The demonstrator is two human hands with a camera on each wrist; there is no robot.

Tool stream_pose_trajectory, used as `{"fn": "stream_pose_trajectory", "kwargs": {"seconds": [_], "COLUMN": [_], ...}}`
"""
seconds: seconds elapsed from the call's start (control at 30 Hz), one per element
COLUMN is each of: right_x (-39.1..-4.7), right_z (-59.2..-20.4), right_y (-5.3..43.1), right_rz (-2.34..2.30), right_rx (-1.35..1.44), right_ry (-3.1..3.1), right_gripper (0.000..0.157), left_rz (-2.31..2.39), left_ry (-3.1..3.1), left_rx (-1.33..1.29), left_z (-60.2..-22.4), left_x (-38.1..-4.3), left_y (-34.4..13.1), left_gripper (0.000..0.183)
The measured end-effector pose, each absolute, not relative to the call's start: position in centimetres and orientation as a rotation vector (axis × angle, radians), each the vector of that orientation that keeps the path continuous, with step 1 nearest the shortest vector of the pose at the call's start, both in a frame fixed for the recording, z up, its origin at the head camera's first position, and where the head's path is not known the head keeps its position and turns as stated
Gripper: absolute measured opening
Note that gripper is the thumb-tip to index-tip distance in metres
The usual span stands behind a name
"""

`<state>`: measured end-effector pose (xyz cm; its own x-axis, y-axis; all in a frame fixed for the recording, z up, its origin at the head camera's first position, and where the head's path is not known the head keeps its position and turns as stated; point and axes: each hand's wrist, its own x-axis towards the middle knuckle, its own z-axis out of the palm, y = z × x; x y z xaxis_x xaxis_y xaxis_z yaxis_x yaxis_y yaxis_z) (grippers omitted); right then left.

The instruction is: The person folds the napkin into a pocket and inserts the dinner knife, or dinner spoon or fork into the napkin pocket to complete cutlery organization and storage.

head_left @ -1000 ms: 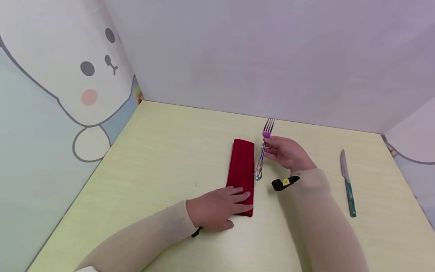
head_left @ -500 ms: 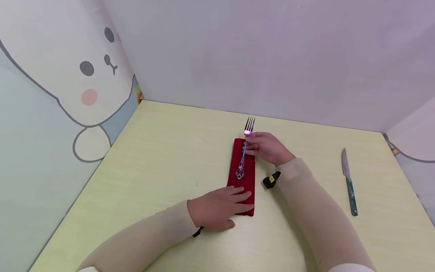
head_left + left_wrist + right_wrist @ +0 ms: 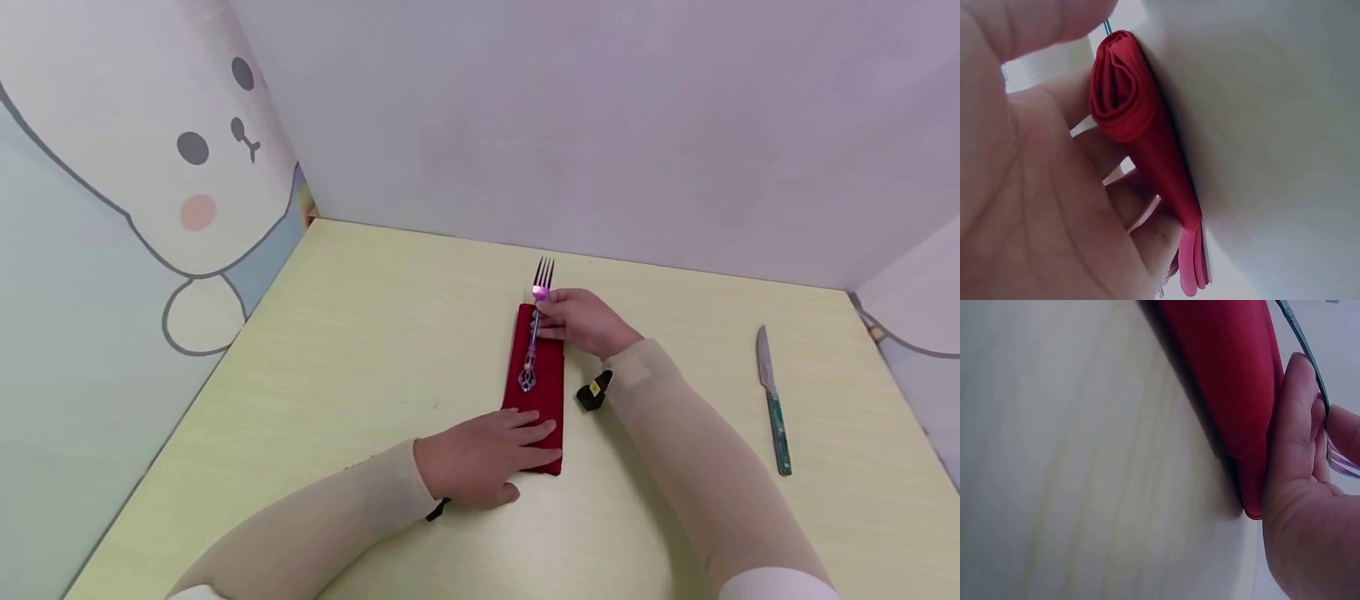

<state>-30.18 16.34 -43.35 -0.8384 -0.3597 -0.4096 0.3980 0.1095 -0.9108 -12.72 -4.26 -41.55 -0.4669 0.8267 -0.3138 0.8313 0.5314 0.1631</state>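
Observation:
A folded red cloth napkin point(image 3: 536, 383) lies as a narrow strip on the table, its rolled layers showing end-on in the left wrist view, where the napkin point(image 3: 1147, 137) sits against the fingers. My left hand point(image 3: 480, 462) rests with spread, straight fingers on the strip's near end. Over the far end, my right hand point(image 3: 588, 321) pinches a shiny metal fork point(image 3: 528, 362) by the neck, tines pointing away and ornate handle toward me. In the right wrist view, thumb and fingers of the right hand point(image 3: 1310, 487) close on the fork point(image 3: 1304, 340) right beside the red cloth.
A table knife point(image 3: 776, 425) with a green handle lies to the right, blade pointing away. The pale wooden table point(image 3: 360, 333) ends at a grey back wall point(image 3: 562, 125). A cartoon-printed panel point(image 3: 150, 183) stands at the left.
My right hand has carried the fork leftward, from beside the napkin to above it. My left hand has stayed on the napkin's near end.

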Motion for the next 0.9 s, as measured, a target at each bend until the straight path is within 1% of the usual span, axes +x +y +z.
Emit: {"fn": "stream_pose_trajectory", "kwargs": {"seconds": [0.27,0.57,0.9], "right_x": [-30.4,-29.2,-28.1], "right_z": [-43.1,-43.0,-42.7], "right_y": [16.3,15.9,15.5], "right_rz": [-1.790,-1.729,-1.661], "right_rx": [0.052,0.027,0.088], "right_ry": [1.864,1.856,1.805], "right_gripper": [0.015,0.016,0.015], "left_rz": [-0.016,-0.001,-0.013], "left_ry": [2.427,2.429,2.421], "left_rx": [1.380,1.351,1.356], "left_z": [-41.5,-41.4,-41.5], "left_x": [-12.7,-12.5,-12.5], "left_y": [-4.1,-4.1,-3.9], "left_gripper": [0.066,0.065,0.066]}}
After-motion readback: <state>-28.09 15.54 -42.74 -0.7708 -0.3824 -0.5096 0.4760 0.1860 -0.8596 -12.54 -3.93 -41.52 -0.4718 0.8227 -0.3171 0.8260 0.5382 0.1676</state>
